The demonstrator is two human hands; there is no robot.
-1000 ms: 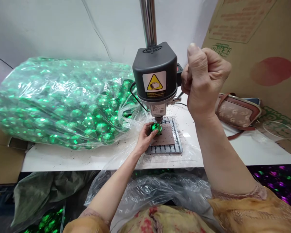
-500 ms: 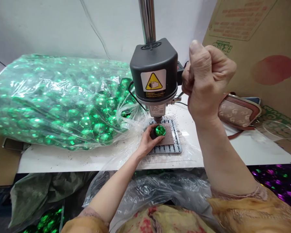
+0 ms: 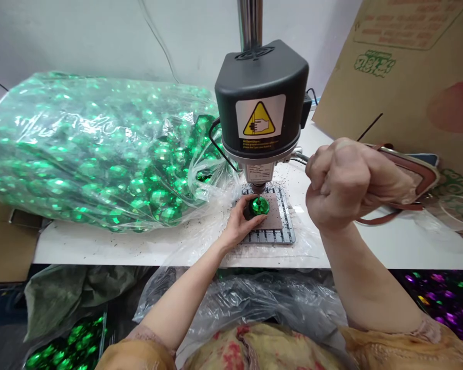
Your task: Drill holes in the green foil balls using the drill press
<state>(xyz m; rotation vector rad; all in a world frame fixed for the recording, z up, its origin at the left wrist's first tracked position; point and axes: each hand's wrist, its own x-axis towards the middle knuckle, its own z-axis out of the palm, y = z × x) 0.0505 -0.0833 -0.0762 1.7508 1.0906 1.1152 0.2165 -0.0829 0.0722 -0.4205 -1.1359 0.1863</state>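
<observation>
A small bench drill (image 3: 261, 103) with a black head and a yellow warning label stands on a white table (image 3: 100, 246). My left hand (image 3: 239, 223) grips a shiny green faceted ball (image 3: 260, 205) on the brown pad of the drill's base plate (image 3: 272, 234), right under the chuck. My right hand (image 3: 345, 182) is a closed fist round the drill's feed lever, pulled down to the right of the head. The lever itself is mostly hidden in my fist.
A big clear bag (image 3: 92, 154) full of green balls lies on the table's left. A cardboard box (image 3: 409, 72) and a brown purse (image 3: 416, 172) are at right. Loose plastic (image 3: 254, 298) drapes over my lap; green balls (image 3: 65, 349) and purple balls (image 3: 443, 298) lie below.
My right fist has swung the lever down from head height to beside the chuck. The drill head has come lower over the ball, which my left hand keeps holding.
</observation>
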